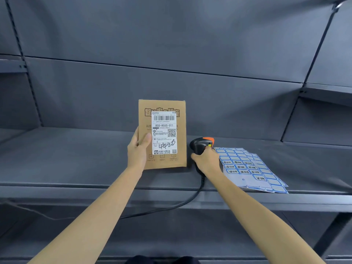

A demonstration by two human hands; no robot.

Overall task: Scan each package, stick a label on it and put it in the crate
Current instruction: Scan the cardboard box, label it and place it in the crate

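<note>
the left hand [137,149] grips a brown cardboard package [162,134] by its left edge, thumb curled onto the front, holding it upright with its lower edge at the dark grey metal shelf [76,161] and its white shipping label [164,132], barcode uppermost and "855-855s-011" printed below, facing the camera. just to its right the right hand [206,161] is wrapped round the handle of a black barcode scanner [202,145] with an orange top, whose black cable [171,205] trails down over the shelf's front edge. sheets of blue-bordered stickers [251,169], some with handwriting, lie fanned on the shelf just right of that hand.
</note>
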